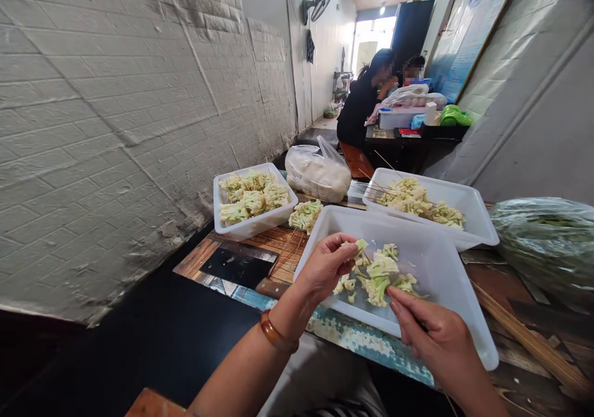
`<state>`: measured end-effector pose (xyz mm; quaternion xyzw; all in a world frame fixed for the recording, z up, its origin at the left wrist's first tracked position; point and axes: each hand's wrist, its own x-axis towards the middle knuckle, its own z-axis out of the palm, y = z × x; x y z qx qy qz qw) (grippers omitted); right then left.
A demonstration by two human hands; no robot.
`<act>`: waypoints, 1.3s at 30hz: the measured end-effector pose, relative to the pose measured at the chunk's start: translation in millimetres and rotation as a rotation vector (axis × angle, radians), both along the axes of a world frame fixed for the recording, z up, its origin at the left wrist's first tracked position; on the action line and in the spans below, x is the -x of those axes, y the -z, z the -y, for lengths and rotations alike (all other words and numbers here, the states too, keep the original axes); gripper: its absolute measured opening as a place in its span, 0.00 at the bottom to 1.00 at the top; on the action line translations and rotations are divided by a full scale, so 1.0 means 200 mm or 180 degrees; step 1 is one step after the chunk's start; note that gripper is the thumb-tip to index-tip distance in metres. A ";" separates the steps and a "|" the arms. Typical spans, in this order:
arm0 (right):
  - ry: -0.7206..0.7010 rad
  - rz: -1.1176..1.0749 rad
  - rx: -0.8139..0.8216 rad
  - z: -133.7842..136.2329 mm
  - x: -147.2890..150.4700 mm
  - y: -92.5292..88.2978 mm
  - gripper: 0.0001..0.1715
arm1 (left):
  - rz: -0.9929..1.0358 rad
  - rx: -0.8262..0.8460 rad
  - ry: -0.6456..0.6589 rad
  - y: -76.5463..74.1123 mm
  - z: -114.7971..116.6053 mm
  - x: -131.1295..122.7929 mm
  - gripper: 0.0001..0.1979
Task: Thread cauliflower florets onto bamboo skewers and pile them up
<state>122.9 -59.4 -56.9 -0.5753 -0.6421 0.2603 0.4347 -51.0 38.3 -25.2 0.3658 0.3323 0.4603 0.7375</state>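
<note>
My left hand [328, 263], with a brown bangle at its wrist, pinches a small cauliflower floret [361, 247] between thumb and fingertips. My right hand [431, 325] is closed around a thin skewer, mostly hidden by the fingers, with pale green cauliflower pieces [380, 271] at its upper end. Both hands are above the near white tray [445, 268], where loose florets [346, 286] lie. To the left of that tray, a finished-looking bunch of cauliflower [305, 215] on sticks rests on the wooden table.
Cauliflower skewers fill a left white tray [253, 225] and a back right tray [482, 222]. A plastic bag [318, 172] stands between them. A knife handle [271, 288] shows beside the near tray. Bamboo sticks [529, 336] and a wrapped green bundle [547, 237] lie right. Two people sit farther back.
</note>
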 end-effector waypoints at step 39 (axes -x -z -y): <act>-0.0035 0.0510 -0.0532 -0.02 -0.01 -0.03 0.18 | -0.0126 -0.0105 -0.0070 -0.01 0.01 0.01 0.16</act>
